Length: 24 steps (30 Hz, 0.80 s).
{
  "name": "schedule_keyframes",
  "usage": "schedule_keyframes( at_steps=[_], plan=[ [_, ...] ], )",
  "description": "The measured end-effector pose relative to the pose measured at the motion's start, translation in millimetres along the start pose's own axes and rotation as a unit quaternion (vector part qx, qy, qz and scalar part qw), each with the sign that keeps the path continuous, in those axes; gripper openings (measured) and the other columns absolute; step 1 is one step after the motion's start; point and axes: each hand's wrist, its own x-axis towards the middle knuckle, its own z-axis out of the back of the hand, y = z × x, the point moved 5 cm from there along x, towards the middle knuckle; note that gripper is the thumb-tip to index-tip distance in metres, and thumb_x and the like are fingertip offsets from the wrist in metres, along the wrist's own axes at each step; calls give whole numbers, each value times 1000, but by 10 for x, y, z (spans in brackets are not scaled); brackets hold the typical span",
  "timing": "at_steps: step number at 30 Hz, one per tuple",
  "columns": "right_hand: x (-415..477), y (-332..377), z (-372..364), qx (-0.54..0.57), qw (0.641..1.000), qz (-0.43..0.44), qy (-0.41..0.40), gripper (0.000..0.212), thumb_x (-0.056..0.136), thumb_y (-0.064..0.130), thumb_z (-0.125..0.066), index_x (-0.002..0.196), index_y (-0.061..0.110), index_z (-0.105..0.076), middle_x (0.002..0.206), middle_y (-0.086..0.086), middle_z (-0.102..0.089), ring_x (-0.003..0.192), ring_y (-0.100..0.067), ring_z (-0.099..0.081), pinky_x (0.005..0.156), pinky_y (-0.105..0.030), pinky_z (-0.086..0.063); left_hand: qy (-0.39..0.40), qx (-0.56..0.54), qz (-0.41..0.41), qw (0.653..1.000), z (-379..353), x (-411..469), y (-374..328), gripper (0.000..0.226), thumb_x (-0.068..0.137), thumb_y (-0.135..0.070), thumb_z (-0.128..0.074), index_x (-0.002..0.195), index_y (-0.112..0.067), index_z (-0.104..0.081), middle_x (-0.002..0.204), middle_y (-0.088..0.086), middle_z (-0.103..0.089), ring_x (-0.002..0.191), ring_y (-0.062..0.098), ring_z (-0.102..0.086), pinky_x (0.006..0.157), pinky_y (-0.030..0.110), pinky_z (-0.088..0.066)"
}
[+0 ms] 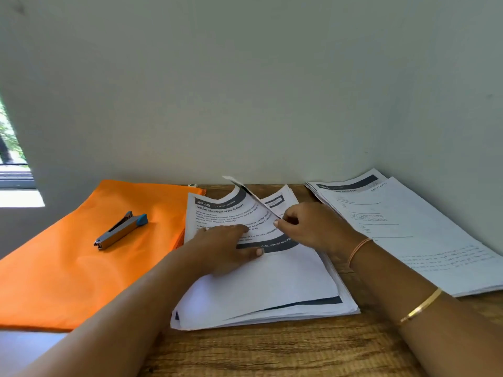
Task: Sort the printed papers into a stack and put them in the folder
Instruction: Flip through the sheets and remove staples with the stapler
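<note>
Centre of surface (272, 349): centre pile (272, 289) of printed papers, edges loosely fanned, not yet squared.

Top sheet (239, 210), headed "Wipe Baseboards Clean", peeled up at its right edge and bowed over toward the left.

Left hand (231, 246) spread flat on that sheet, fingers straight, gripping nothing. Presumably pressing down to pin the pile against sliding during the lift.

Right hand (307, 227) curled, thumb and fingertips pinching the raised right edge. Probably separating one sheet from the next for a look at the heading beneath.

Right pile (408, 227) just beside the first and running back to the wall, topped by a different form. Likely kept apart as a separate sort.

Folder (81, 268), orange, flat at left, its right edge touching the centre pile. Closed as far as visible, with no papers seen in it.

Stapler (121, 234) lying on the folder, well apart from both hands. Best moved off before opening the folder.

Judged stage: sorting under way, single stack and filing not yet done.

Thin band (359, 250) at right wrist, gold bangle (420, 306) farther up the forearm.
</note>
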Motion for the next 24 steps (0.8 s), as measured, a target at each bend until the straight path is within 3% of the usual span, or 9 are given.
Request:
schedule_keyframes(
  at_steps=[4, 6, 11, 13, 15, 17, 19, 21, 24],
  plan=[
    [-9, 29, -82, -24, 1000, -1, 18, 23, 94, 34, -49, 77, 19, -52, 82, -4, -63, 75, -23, -57, 59, -28, -40, 20, -1, -19, 1000, -46, 8, -53, 65, 93, -61, -32, 147, -25, -23, 147, 2, -37, 135, 23, -33, 115, 47, -16],
    [14, -9, -100, 6, 999, -26, 24, 13, 94, 23, -49, 89, 15, -58, 95, -9, -66, 81, -24, -59, 62, -29, -44, 15, -9, -23, 1000, -47, 6, -39, 64, 94, -58, -32, 147, -26, -21, 149, 2, -35, 137, 22, -30, 116, 47, -14],
    [34, -150, 13, 145, 982, -119, 14, 23, 93, 11, -50, 110, 2, -62, 106, -16, -65, 85, -24, -58, 82, -36, -51, -60, -36, 15, 997, 70, 21, 109, 65, 94, -55, -38, 149, -27, -18, 156, -1, -20, 144, 20, -17, 117, 50, -3],
    [43, -264, 103, 209, 964, -161, -24, 25, 91, 7, -51, 112, -1, -63, 107, -18, -65, 90, -28, -60, 84, -37, -50, -126, -69, 37, 989, 158, 41, 202, 65, 94, -50, -44, 148, -26, -19, 155, 0, -22, 143, 20, -20, 116, 51, -8],
    [45, -367, 170, 271, 942, -191, -54, 21, 90, 4, -52, 107, 1, -64, 102, -13, -67, 88, -26, -61, 77, -31, -49, -177, -152, 52, 971, 236, 40, 285, 61, 92, -42, -52, 144, -25, -24, 149, 0, -32, 138, 23, -29, 113, 54, -18],
    [43, -421, 211, 321, 923, -202, -65, 14, 91, 3, -52, 98, 9, -63, 93, -5, -63, 77, -18, -57, 64, -23, -44, -210, -239, 64, 946, 294, 21, 332, 56, 90, -35, -57, 139, -25, -30, 131, -3, -47, 126, 24, -43, 104, 53, -35],
    [45, -457, 225, 362, 905, -213, -73, 14, 92, 3, -53, 96, 15, -61, 83, -1, -61, 70, -13, -54, 59, -19, -40, -229, -298, 76, 924, 330, -11, 332, 55, 91, -29, -59, 138, -23, -31, 119, -4, -48, 111, 22, -51, 93, 42, -45],
    [45, -460, 201, 402, 885, -225, -70, 13, 92, 4, -54, 96, 14, -62, 84, -2, -63, 73, -17, -58, 63, -22, -45, -236, -360, 86, 898, 352, -22, 328, 56, 92, -25, -59, 139, -19, -30, 112, -2, -51, 93, 15, -51, 75, 29, -45],
    [65, -439, 151, 443, 864, -230, -63, 15, 91, 5, -57, 102, 11, -66, 95, -8, -68, 87, -26, -63, 79, -32, -51, -231, -421, 109, 870, 373, -15, 344, 57, 92, -23, -60, 140, -16, -30, 106, 1, -56, 75, 11, -54, 55, 21, -40]
  ],
)
